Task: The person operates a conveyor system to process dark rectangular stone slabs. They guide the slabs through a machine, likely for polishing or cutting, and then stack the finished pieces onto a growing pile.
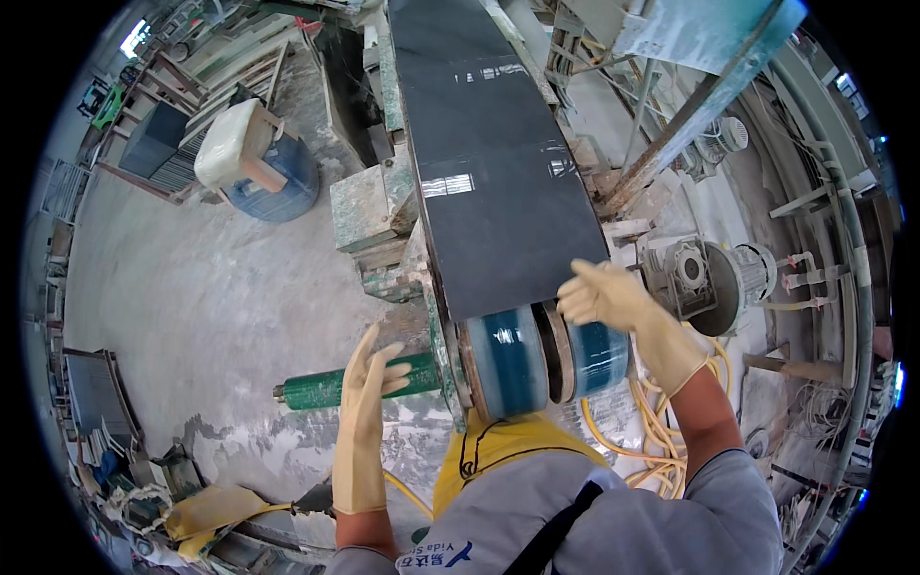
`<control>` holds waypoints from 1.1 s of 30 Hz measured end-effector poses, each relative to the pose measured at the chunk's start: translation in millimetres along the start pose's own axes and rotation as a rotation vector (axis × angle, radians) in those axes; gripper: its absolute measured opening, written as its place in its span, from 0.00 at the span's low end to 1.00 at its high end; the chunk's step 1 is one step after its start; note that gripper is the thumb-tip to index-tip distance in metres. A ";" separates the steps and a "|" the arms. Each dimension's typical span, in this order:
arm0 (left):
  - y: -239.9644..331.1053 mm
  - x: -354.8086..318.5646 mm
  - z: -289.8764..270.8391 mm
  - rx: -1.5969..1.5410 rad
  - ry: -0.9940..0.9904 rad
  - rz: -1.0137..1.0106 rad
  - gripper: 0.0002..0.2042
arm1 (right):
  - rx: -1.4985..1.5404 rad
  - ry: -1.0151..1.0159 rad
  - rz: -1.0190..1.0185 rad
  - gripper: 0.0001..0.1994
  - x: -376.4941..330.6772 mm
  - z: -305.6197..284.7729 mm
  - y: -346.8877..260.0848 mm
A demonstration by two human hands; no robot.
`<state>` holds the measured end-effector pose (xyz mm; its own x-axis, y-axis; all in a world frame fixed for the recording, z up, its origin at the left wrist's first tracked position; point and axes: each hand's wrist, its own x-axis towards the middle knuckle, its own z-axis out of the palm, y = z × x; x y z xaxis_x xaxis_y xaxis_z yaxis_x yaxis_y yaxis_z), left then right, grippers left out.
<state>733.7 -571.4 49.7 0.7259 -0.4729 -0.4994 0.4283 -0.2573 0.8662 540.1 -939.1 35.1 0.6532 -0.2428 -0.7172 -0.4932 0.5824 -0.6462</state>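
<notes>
A long dark grey slab [508, 220] with a glossy face lies ahead of me, its near edge at two blue rollers [508, 359]. My right hand [606, 295], in a cream rubber glove, is over the slab's near right corner. Its fingers are partly bent with the upper one stretched out, and nothing shows in them; whether the fingertips touch the slab I cannot tell. To the left of the rollers, my left hand [362, 407], gloved alike, is raised with spread fingers and holds nothing. It is in front of a green cylinder [311, 389] that sticks out sideways from the machine frame.
A motor [747, 273] and gearbox [680, 273] stand to the right, with coiled yellow hoses [656, 431] below. A slanting metal post [695, 115] rises at the far right. A blue barrel [278, 182] and wooden racks [172, 81] are at the far left.
</notes>
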 end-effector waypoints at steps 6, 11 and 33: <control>-89.7 -102.1 -43.5 -0.153 0.285 0.045 0.28 | 0.068 -0.126 -0.166 0.27 -21.3 32.1 24.5; -158.1 -215.0 -65.9 -0.291 0.517 0.071 0.27 | -0.078 -0.332 0.078 0.27 -28.9 101.2 124.7; -340.6 -517.6 -160.7 -0.370 1.287 0.224 0.32 | -0.068 -0.388 0.186 0.19 -83.9 176.2 344.3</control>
<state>298.5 -103.6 10.6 0.6952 0.6940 -0.1871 0.2063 0.0567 0.9769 416.8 -581.5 -81.3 0.7107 0.1789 -0.6804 -0.6512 0.5330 -0.5401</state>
